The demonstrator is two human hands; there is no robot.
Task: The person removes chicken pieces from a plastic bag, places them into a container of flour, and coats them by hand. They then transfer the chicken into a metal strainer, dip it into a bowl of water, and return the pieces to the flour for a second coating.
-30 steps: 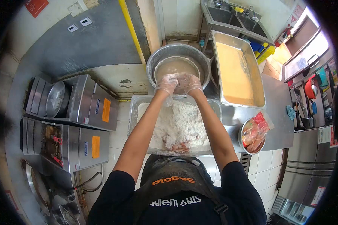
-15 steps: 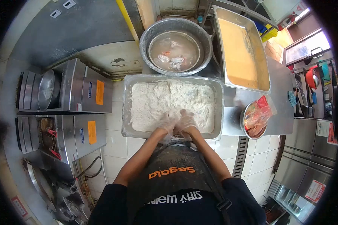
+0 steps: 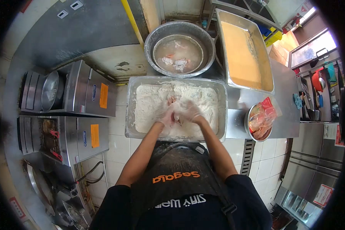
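Observation:
My left hand [image 3: 165, 116] and my right hand [image 3: 190, 111], both in clear plastic gloves, are in the white flour [image 3: 149, 96] of a large metal tray [image 3: 130, 115]. Pinkish, flour-dusted pieces that look like raw meat [image 3: 175, 118] show between them. Both hands are blurred by motion, so whether the fingers grip any piece does not show. Behind the tray stands a round grey basin [image 3: 151, 34] of cloudy liquid, with an inner round vessel and several floured pieces in it.
At the back right a deep metal tray [image 3: 270, 76] holds an orange-tan layer. A metal bowl [image 3: 248, 128] with a plastic bag [image 3: 265, 113] and raw meat stands on the steel counter [image 3: 285, 99] to the right. Two fryers [image 3: 97, 86] are at the left.
Both hands have moved forward from the tray's near edge toward its middle and spread apart. Pinkish pieces now show between them, and the flour there is disturbed.

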